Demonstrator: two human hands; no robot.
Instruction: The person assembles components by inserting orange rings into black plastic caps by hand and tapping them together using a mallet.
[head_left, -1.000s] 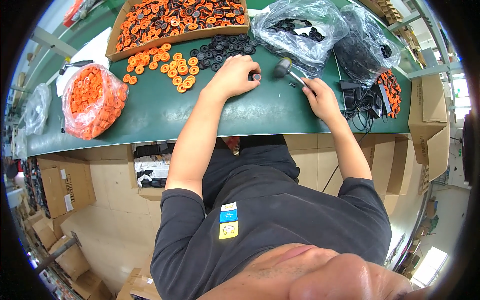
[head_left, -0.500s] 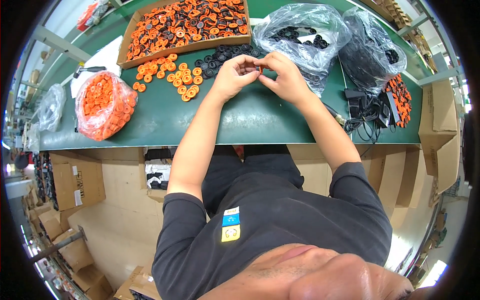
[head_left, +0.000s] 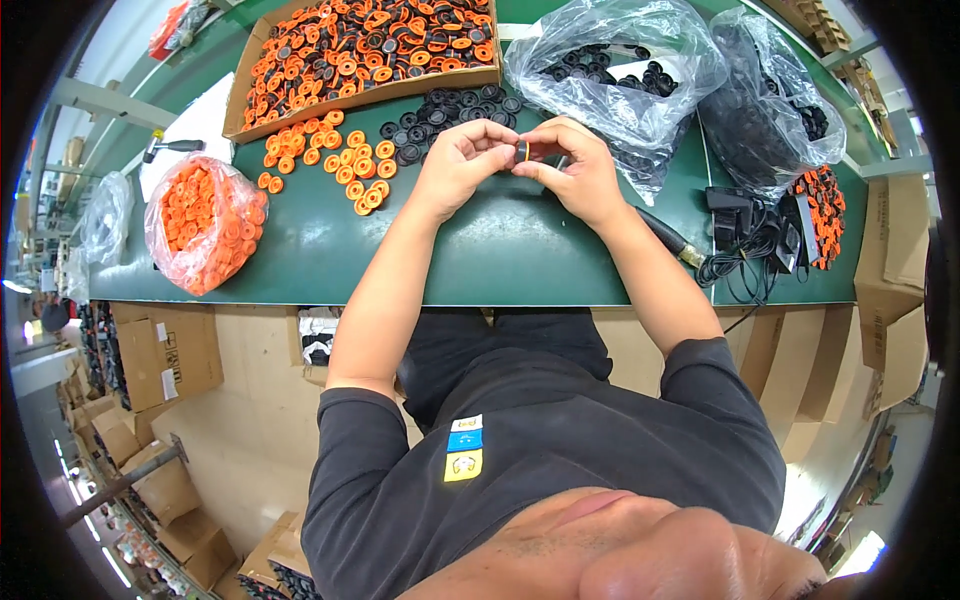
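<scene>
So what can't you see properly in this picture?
All in the head view:
- The small orange-and-black part pinched between the left hand and right hand: fingers cover most of it, so its shape is unclear.
- The black pieces in the clear plastic bags: wrinkled, shiny plastic blurs them.
- The cardboard tray of orange and black rings: its far end is cut off by the top edge.
- The black cables: tangled and too small to tell apart.
</scene>
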